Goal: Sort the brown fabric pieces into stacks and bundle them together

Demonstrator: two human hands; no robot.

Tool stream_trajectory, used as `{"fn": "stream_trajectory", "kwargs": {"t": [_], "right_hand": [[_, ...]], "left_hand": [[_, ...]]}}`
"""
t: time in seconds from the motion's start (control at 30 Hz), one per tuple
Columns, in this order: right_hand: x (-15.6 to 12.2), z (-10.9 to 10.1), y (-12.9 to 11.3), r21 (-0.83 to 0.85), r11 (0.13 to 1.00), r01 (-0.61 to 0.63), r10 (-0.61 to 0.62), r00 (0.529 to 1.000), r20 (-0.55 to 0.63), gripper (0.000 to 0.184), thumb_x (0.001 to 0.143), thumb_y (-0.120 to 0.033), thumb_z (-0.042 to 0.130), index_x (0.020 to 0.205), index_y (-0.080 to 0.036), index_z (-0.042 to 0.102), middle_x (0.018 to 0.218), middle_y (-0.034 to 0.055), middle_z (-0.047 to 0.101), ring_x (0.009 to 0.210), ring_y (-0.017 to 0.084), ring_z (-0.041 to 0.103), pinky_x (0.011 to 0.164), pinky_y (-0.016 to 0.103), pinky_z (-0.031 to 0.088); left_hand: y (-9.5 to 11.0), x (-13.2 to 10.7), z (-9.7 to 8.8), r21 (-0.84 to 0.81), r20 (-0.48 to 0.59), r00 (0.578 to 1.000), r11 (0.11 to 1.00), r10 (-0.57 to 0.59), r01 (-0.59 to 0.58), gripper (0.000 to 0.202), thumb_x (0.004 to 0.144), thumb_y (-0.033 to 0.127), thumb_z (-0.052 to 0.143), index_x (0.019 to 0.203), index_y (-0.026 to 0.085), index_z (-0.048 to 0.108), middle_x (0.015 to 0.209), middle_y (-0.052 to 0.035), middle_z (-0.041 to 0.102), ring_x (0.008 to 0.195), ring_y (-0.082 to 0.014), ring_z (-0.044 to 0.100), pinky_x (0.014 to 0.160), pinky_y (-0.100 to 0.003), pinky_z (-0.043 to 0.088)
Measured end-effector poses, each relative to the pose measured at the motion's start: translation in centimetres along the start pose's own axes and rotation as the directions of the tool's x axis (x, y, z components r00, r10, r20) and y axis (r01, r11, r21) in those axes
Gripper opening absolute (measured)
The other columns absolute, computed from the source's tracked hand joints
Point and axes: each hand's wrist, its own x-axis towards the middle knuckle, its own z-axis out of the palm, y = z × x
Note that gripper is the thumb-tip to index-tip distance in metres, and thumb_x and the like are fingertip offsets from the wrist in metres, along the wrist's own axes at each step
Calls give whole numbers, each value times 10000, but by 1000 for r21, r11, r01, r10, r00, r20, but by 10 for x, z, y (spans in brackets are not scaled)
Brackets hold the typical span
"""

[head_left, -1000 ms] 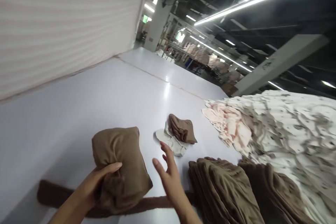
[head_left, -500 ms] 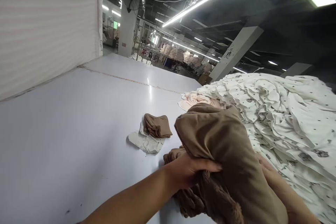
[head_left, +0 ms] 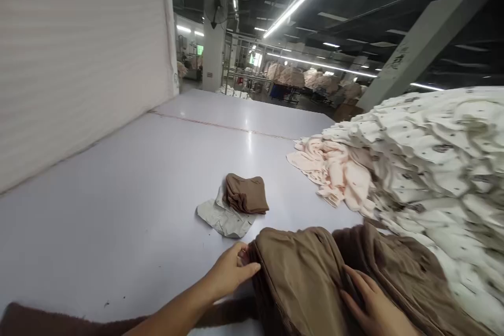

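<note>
A stack of brown fabric pieces point(head_left: 299, 278) lies on the white table point(head_left: 137, 184) in front of me. My left hand point(head_left: 230, 273) pinches the stack's left edge with thumb and fingers closed on the cloth. My right hand point(head_left: 372, 307) lies flat on top of the stack, fingers stretched out and pressing down. A second brown stack point(head_left: 397, 268) sits right beside it. Farther off, a small folded brown piece point(head_left: 246, 194) rests on a pale grey scrap point(head_left: 222, 218).
A tall heap of white printed fabric point(head_left: 437, 157) fills the right side, with pale pink pieces point(head_left: 334, 168) at its foot. A corrugated white wall point(head_left: 74, 52) runs along the left. A dark brown strip point(head_left: 47, 320) lies at the table's near edge. Racks and a pillar stand far behind.
The brown bundle, lifted in both hands half a second ago, now lies on the brown stack. My right hand has flattened on top and my left hand grips the edge.
</note>
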Motion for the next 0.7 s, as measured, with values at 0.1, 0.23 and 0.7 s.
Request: {"fn": "stream_trajectory", "kwargs": {"t": [0.1,0.23,0.7], "right_hand": [[19,-17,-38,-82,994,75,-73,997,27,620,569,-590,495,1010,-173,615,1203,178,544,1069,360,536,983,491,353],[84,-3,-110,-107,977,182,-158,967,200,474,761,-516,458,1117,-216,545,1174,82,570,997,232,567,888,378,435],[275,178,-116,-149,920,-362,385,766,514,334,867,-413,505,1056,-141,546,982,57,594,789,146,595,667,327,516]], "left_hand": [[2,30,-31,44,-172,982,996,-73,82,314,823,325,554,1059,121,516,949,-74,597,804,-176,585,638,-278,472],[15,89,-63,108,-381,919,983,-96,147,300,889,335,488,1111,135,510,1051,-80,563,902,-187,571,758,-367,492],[-5,244,-96,321,-469,869,887,-156,333,306,883,346,506,1103,136,534,1079,-80,568,920,-192,578,786,-387,496]]}}
